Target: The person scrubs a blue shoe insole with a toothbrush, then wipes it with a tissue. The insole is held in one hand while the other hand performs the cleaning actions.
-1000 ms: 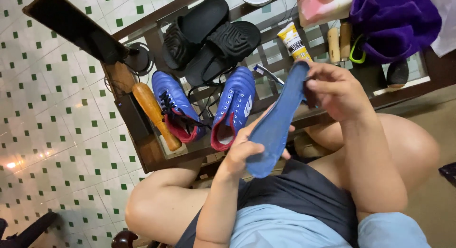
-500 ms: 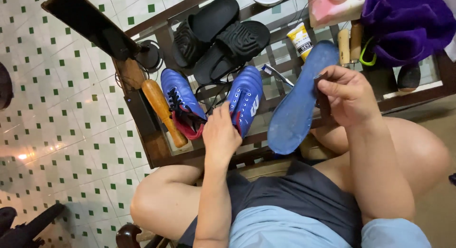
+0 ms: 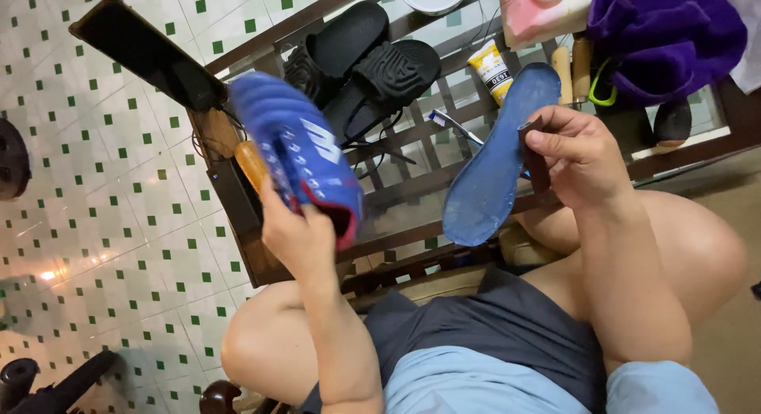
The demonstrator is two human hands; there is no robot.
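Holding two items above a low wooden-framed glass table [image 3: 412, 216], the seated person is keeping both hands raised in front of the knees.

Item one: blue sports shoe [image 3: 297, 156], red at the collar lining. The left hand [image 3: 297, 236] is gripping it from below at the heel end, fingers closed round the back of the shoe, toe pointing up and away toward the tiled floor [image 3: 103, 192]. It is looking light, with a soft upper that gives and a firmer sole; heel and sole edge are judged the surest places to take hold. The forearm is rising steeply from the lap, wrist bent back.

Item two: blue insole [image 3: 495, 156], thin, flat and flexible, likely to flop if held by one end only. The right hand [image 3: 583, 156] is pinching it along one long edge near the middle, thumb on the near side, fingers partly curled; a small dark piece is sitting at the fingertips, and what it is cannot be told. The insole is hanging slanted, upper end over the table, lower end toward the lap.

Lying on the table beyond: black sandals [image 3: 372, 65], a yellow tube [image 3: 491, 65], a toothbrush [image 3: 456, 127], purple cloth [image 3: 666, 34].
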